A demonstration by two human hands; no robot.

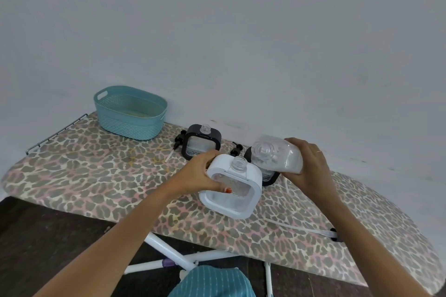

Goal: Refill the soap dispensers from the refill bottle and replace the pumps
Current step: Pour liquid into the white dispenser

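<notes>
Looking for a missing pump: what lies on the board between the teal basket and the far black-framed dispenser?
In the head view, one black pump with a white tube lies between the teal basket and that black-framed dispenser.

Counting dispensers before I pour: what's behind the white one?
Behind the white dispenser stands a black-framed dispenser, mostly covered by it and by the refill bottle in the right hand. Its neck is hidden. Another black dispenser stands farther back.
</notes>
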